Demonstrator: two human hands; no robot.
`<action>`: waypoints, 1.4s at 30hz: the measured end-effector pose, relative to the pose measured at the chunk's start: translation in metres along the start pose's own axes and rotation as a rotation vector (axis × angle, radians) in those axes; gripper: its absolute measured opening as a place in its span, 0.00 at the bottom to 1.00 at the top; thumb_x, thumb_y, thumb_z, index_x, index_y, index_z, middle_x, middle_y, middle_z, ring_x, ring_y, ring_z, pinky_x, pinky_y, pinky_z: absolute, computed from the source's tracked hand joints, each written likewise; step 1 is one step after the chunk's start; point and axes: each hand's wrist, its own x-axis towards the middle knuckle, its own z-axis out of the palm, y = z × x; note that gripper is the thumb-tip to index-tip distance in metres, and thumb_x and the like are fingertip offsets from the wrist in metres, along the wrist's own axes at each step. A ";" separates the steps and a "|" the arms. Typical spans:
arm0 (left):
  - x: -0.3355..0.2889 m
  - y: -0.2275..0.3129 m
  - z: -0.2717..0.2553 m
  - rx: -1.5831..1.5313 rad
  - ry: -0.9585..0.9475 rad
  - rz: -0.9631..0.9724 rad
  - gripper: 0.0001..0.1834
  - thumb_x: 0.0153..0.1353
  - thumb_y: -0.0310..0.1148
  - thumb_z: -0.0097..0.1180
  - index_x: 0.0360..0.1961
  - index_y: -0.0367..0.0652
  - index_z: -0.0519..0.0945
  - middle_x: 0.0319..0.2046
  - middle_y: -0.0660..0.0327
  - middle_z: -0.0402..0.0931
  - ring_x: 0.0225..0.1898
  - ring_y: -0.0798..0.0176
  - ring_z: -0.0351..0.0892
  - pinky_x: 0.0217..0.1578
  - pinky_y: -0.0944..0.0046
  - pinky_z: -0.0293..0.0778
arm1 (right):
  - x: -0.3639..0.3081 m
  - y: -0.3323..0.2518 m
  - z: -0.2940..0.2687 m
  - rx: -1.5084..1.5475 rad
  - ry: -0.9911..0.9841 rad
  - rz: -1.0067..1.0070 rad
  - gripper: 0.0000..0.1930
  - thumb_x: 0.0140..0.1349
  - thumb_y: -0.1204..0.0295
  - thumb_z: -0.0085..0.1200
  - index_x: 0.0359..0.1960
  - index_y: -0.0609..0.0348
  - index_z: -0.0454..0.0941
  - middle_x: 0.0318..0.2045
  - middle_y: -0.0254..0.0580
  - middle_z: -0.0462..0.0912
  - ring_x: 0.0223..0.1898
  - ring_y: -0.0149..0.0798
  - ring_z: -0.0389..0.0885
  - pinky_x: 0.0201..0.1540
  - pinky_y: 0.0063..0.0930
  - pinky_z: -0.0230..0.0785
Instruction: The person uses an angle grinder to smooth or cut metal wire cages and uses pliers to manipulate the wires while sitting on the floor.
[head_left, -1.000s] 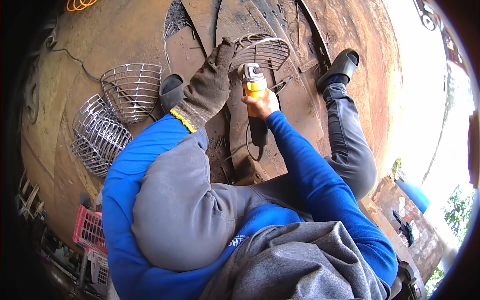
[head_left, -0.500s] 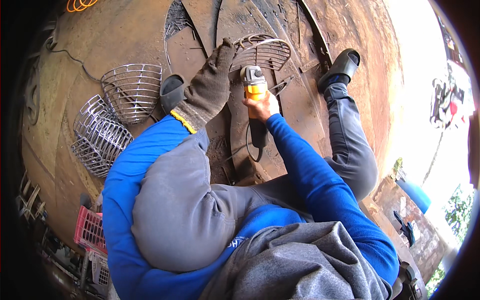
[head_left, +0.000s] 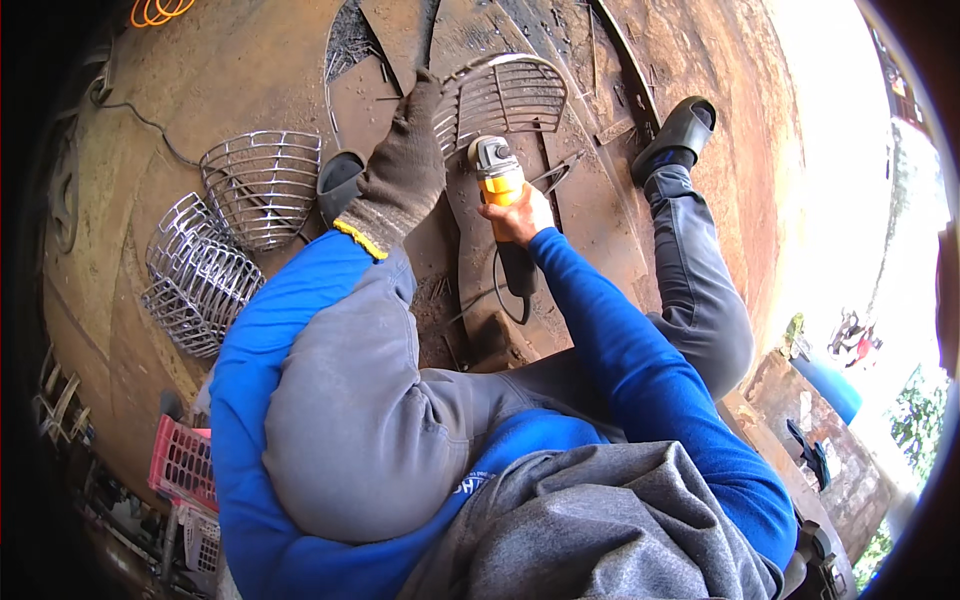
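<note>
A yellow and black angle grinder (head_left: 500, 180) is gripped in my bare right hand (head_left: 520, 215), its metal head pointing away from me. Just beyond that head is a curved wire rack (head_left: 515, 95) of dull metal bars. My left hand (head_left: 405, 160), in a dark knitted glove with a yellow cuff edge, is closed at the rack's left end and holds it. The gloved fingertips are partly hidden behind the hand. Between the grinder's head and the rack's near edge there seems to be a small gap.
At the left stand a similar curved wire rack (head_left: 262, 190) and a stack of shiny wire racks (head_left: 200, 275). A pink plastic crate (head_left: 185, 460) is at the lower left. Metal plates (head_left: 470, 40) and a long strip (head_left: 630, 65) lie ahead. My sandalled foot (head_left: 685, 130) rests at the right.
The wire rack has shifted left and turned, now showing more of its bars. My left hand moved slightly left with it. The grinder's head has swung a little left.
</note>
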 end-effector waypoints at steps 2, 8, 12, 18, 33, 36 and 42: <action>0.007 0.004 -0.002 -0.015 0.006 -0.152 0.35 0.62 0.21 0.46 0.71 0.41 0.56 0.59 0.36 0.69 0.59 0.33 0.72 0.58 0.47 0.71 | 0.008 0.018 0.002 0.041 0.076 -0.016 0.35 0.40 0.50 0.71 0.46 0.63 0.79 0.39 0.52 0.86 0.42 0.49 0.86 0.49 0.37 0.76; 0.002 -0.038 -0.011 0.141 0.048 -0.391 0.34 0.64 0.28 0.49 0.72 0.46 0.56 0.60 0.38 0.69 0.60 0.36 0.71 0.60 0.48 0.69 | 0.008 -0.011 -0.010 -0.052 -0.014 0.021 0.35 0.39 0.49 0.71 0.45 0.62 0.80 0.39 0.53 0.86 0.41 0.50 0.86 0.47 0.38 0.77; 0.004 -0.036 -0.012 0.165 0.013 -0.492 0.36 0.63 0.28 0.50 0.72 0.51 0.55 0.53 0.36 0.74 0.52 0.35 0.77 0.54 0.45 0.73 | 0.010 -0.018 -0.018 -0.114 -0.055 0.008 0.36 0.39 0.48 0.71 0.46 0.61 0.80 0.39 0.54 0.86 0.42 0.50 0.86 0.47 0.38 0.77; 0.007 -0.030 -0.011 0.165 -0.011 -0.505 0.37 0.62 0.29 0.52 0.72 0.51 0.55 0.51 0.37 0.75 0.51 0.36 0.78 0.53 0.46 0.73 | 0.015 -0.008 -0.016 -0.174 -0.043 -0.016 0.36 0.39 0.48 0.70 0.46 0.62 0.80 0.39 0.54 0.86 0.41 0.51 0.86 0.47 0.38 0.77; 0.014 -0.019 -0.024 0.108 0.017 -0.401 0.33 0.64 0.27 0.50 0.71 0.49 0.60 0.65 0.42 0.66 0.65 0.38 0.67 0.63 0.48 0.67 | 0.005 -0.028 -0.023 -0.273 0.019 0.017 0.39 0.39 0.48 0.69 0.47 0.70 0.75 0.40 0.61 0.84 0.43 0.55 0.85 0.49 0.40 0.76; 0.027 -0.014 -0.027 0.094 0.027 -0.303 0.30 0.65 0.33 0.52 0.69 0.45 0.64 0.64 0.43 0.68 0.65 0.40 0.67 0.64 0.50 0.67 | 0.004 -0.029 -0.028 -0.259 0.046 0.014 0.39 0.40 0.48 0.69 0.46 0.69 0.75 0.40 0.61 0.84 0.44 0.55 0.84 0.49 0.40 0.76; 0.045 -0.012 -0.026 0.072 0.088 -0.073 0.31 0.67 0.48 0.52 0.63 0.37 0.71 0.59 0.42 0.73 0.62 0.39 0.71 0.62 0.52 0.68 | 0.005 -0.044 -0.025 -0.292 0.031 -0.027 0.38 0.40 0.49 0.70 0.46 0.69 0.76 0.40 0.60 0.84 0.43 0.54 0.85 0.49 0.39 0.76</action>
